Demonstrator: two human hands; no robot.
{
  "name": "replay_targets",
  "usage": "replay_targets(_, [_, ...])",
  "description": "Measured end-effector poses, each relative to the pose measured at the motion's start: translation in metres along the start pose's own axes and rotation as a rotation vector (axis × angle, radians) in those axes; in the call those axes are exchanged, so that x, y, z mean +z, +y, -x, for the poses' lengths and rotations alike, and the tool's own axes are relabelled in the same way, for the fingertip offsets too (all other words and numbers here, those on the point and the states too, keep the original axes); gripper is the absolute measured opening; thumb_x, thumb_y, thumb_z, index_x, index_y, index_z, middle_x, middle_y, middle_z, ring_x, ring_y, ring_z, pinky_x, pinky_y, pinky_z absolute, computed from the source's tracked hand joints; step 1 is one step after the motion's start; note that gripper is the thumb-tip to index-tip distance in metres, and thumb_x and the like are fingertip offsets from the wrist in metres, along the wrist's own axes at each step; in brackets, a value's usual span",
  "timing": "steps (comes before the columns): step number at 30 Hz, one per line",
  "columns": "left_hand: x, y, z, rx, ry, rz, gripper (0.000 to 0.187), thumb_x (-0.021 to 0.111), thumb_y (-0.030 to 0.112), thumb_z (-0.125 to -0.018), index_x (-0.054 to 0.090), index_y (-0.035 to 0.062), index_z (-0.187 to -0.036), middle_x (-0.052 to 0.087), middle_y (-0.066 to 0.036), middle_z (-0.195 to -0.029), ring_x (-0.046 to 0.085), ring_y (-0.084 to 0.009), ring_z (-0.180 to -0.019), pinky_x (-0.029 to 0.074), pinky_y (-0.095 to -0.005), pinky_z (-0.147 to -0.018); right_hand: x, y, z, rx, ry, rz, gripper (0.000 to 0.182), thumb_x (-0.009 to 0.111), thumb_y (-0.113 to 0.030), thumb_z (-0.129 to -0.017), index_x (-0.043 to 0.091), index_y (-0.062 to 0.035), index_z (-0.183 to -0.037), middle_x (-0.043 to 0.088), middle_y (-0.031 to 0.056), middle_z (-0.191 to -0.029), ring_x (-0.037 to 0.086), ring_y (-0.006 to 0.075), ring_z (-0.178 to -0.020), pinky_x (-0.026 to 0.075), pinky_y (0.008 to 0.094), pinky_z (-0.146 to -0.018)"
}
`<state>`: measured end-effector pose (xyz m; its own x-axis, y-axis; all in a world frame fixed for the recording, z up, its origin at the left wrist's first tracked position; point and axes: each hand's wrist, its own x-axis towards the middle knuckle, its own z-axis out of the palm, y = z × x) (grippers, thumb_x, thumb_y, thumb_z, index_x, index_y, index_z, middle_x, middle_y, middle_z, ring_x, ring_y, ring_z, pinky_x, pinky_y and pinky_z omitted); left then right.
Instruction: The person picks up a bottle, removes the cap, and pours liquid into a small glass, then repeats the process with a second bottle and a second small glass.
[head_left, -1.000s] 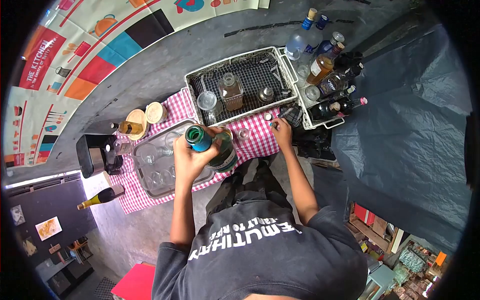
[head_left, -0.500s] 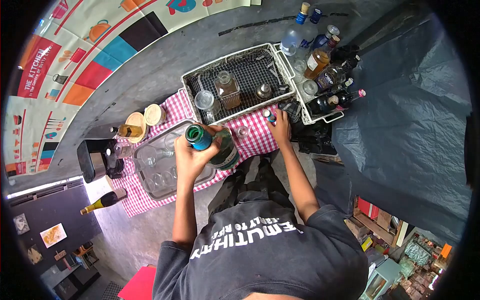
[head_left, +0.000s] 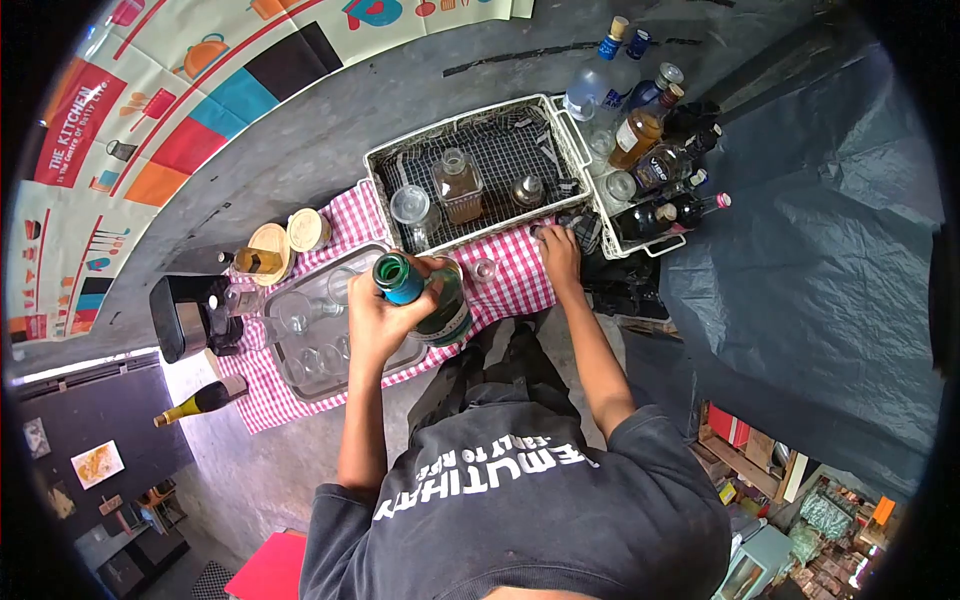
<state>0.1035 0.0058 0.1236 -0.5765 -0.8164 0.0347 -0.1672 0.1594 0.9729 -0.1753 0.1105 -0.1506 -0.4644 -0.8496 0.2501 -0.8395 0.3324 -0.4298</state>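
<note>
My left hand (head_left: 378,318) is wrapped round the neck of an uncapped green glass bottle (head_left: 446,322). Its open mouth points up towards me, and the bottle is over the tray's right end. At the right end of the checked cloth (head_left: 508,262), my right hand (head_left: 560,258) has its fingers closed round a small dark bottle cap (head_left: 537,231), mostly hidden by them. A small clear glass (head_left: 483,270) sits on the cloth between the two hands.
A grey tray (head_left: 300,393) holds several clear glasses. Behind it, a white wire basket (head_left: 470,241) contains a square decanter (head_left: 460,190), a glass jar and a metal-topped piece. Several bottles crowd the right rack (head_left: 645,243). A dark wine bottle (head_left: 208,398) lies left.
The cap in my right hand shows less; its blue part is no longer visible. My left hand still holds the bottle, nearly unmoved. The view has shifted slightly.
</note>
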Motion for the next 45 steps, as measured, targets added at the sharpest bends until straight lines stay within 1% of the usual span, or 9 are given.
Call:
replay_targets(20, [0.0, -0.005, -0.008, 0.058, 0.007, -0.021, 0.014, 0.073, 0.006, -0.071, 0.066, -0.0009, -0.081, 0.075, -0.008, -0.088, 0.07, -0.012, -0.077, 0.055, -0.0294, -0.073, -0.037, -0.019, -0.015, 0.142, -0.056, -0.023, 0.039, 0.076, -0.011, -0.077, 0.06, -0.0075, -0.113, 0.057, 0.0106, -0.113, 0.057, 0.0336, -0.109, 0.05, 0.0457, -0.087])
replay_targets(24, [-0.002, -0.003, -0.006, 0.059, 0.004, -0.01, 0.014, 0.073, 0.006, -0.071, 0.065, -0.0006, -0.08, 0.075, -0.008, -0.088, 0.069, -0.0117, -0.077, 0.055, -0.029, -0.073, -0.06, -0.035, -0.005, 0.023, -0.045, -0.262, 0.043, 0.074, -0.006, -0.074, 0.059, -0.0069, -0.114, 0.058, 0.012, -0.111, 0.059, 0.0332, -0.105, 0.05, 0.043, -0.086])
replay_targets(26, [-0.002, -0.004, -0.007, 0.062, -0.001, -0.015, 0.015, 0.073, 0.007, -0.071, 0.066, -0.0004, -0.082, 0.075, -0.008, -0.087, 0.069, -0.0116, -0.077, 0.055, -0.0289, -0.072, -0.089, -0.063, -0.003, 0.001, -0.247, -0.587, 0.048, 0.075, -0.008, -0.074, 0.058, -0.0049, -0.119, 0.059, 0.013, -0.12, 0.061, 0.0308, -0.108, 0.049, 0.04, -0.091])
replay_targets(27, [-0.001, -0.004, -0.006, 0.06, -0.008, -0.016, 0.016, 0.074, 0.008, -0.071, 0.067, -0.0002, -0.083, 0.075, -0.007, -0.086, 0.069, -0.0115, -0.077, 0.055, -0.0288, -0.072, -0.094, -0.07, 0.0, -0.026, -0.373, -0.751, 0.063, 0.078, -0.015, -0.076, 0.051, -0.005, -0.132, 0.057, 0.0135, -0.129, 0.058, 0.0267, -0.119, 0.045, 0.0387, -0.101])
replay_targets(28, [0.0, -0.003, -0.006, 0.062, -0.009, -0.015, 0.016, 0.074, 0.008, -0.071, 0.067, -0.0002, -0.083, 0.075, -0.007, -0.086, 0.069, -0.0115, -0.077, 0.055, -0.0288, -0.072, -0.106, -0.087, 0.0, -0.026, -0.372, -0.749, 0.063, 0.078, -0.015, -0.076, 0.051, -0.005, -0.132, 0.057, 0.0135, -0.129, 0.058, 0.0267, -0.119, 0.045, 0.0387, -0.101])
replay_targets(30, [0.003, 0.0, -0.009, 0.006, -0.069, -0.019, 0.019, 0.075, 0.01, -0.071, 0.07, 0.0008, -0.087, 0.075, -0.007, -0.086, 0.07, -0.0113, -0.077, 0.055, -0.0286, -0.072, -0.124, -0.123, 0.002, -0.112, -0.558, -1.026, 0.088, 0.084, -0.029, -0.072, 0.038, -0.0059, -0.143, 0.049, 0.0136, -0.139, 0.048, 0.0278, -0.13, 0.035, 0.0435, -0.111])
replay_targets(34, [0.017, 0.003, -0.015, 0.114, -0.11, -0.022, 0.02, 0.075, 0.012, -0.071, 0.071, 0.0023, -0.089, 0.074, -0.008, -0.082, 0.07, -0.0124, -0.075, 0.055, -0.0285, -0.07, -0.114, -0.159, 0.019, -0.158, -0.452, -1.137, 0.109, 0.089, -0.041, -0.065, 0.028, -0.0064, -0.148, 0.041, 0.0152, -0.145, 0.039, 0.0303, -0.137, 0.028, 0.0458, -0.115])
replay_targets(40, [0.029, 0.011, -0.019, 0.054, -0.261, -0.015, 0.021, 0.076, 0.014, -0.071, 0.067, -0.0003, -0.084, 0.074, -0.009, -0.089, 0.069, -0.0146, -0.083, 0.054, -0.031, -0.077, -0.098, -0.162, 0.038, -0.078, -0.117, -0.968, 0.112, 0.095, -0.038, -0.056, 0.032, -0.0028, -0.141, 0.048, 0.0156, -0.138, 0.048, 0.0302, -0.129, 0.04, 0.0439, -0.107])
replay_targets(45, [0.039, 0.012, -0.019, 0.178, -0.4, -0.074, 0.023, 0.076, 0.016, -0.069, 0.069, 0.0003, -0.084, 0.072, -0.007, -0.08, 0.068, -0.0129, -0.076, 0.054, -0.0299, -0.072, -0.113, -0.16, 0.051, -0.113, 0.051, -0.82, 0.112, 0.096, -0.033, -0.052, 0.033, -0.0039, -0.14, 0.051, 0.0148, -0.133, 0.051, 0.0299, -0.125, 0.043, 0.0435, -0.104])
